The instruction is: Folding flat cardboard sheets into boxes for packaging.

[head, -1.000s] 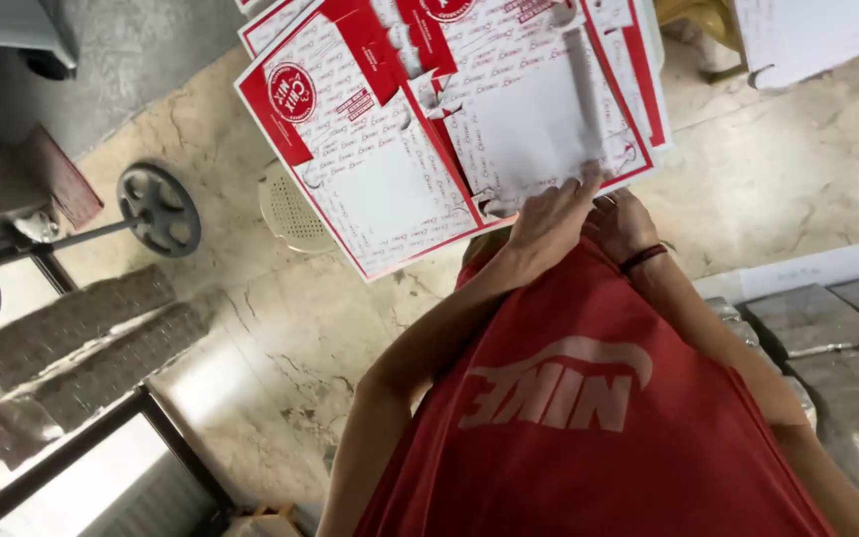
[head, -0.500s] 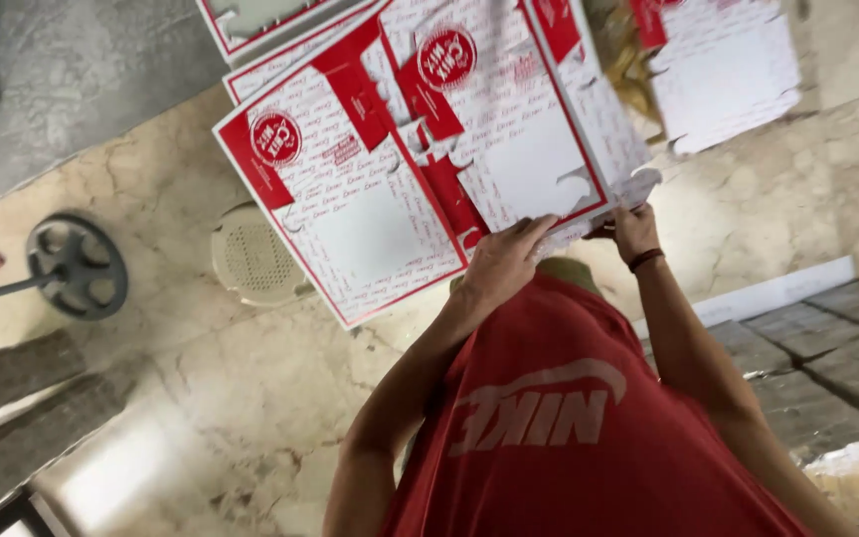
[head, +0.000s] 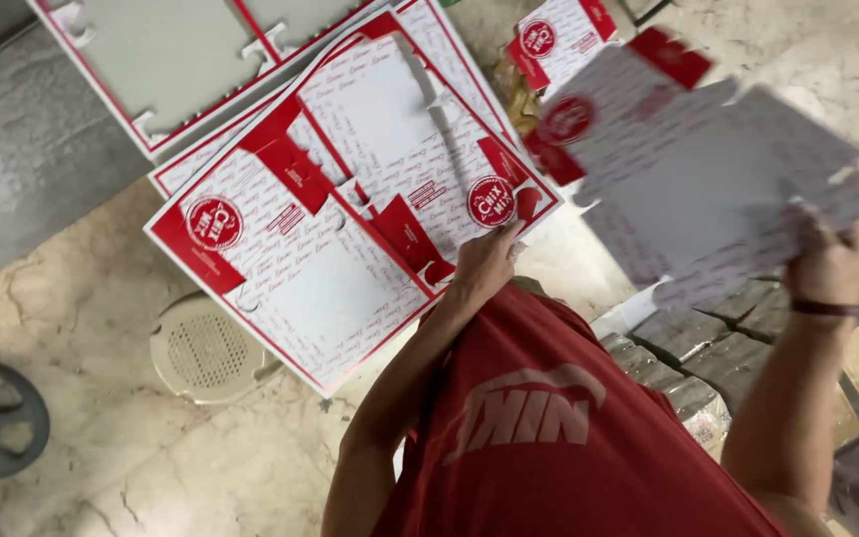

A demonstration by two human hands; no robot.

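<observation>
Since the earlier frame our right hand point(head: 827, 267) lifted one flat carton sheet point(head: 708, 179) right of the stack point(head: 350, 229) | left hand point(head: 484, 261) pressed the stack edge, grip unclear | separating sheets; next needs folding room.

The flat box blanks point(head: 350, 209) were smooth printed cardboard, red and white, faintly glossy. The floor point(head: 151, 457) was mottled, cracked stone, matt. The person's shirt point(head: 549, 438) was red cloth.

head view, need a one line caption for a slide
Right hand lifts a flat red-and-white printed cardboard sheet while left hand rests on the floor stack of sheets.
</observation>
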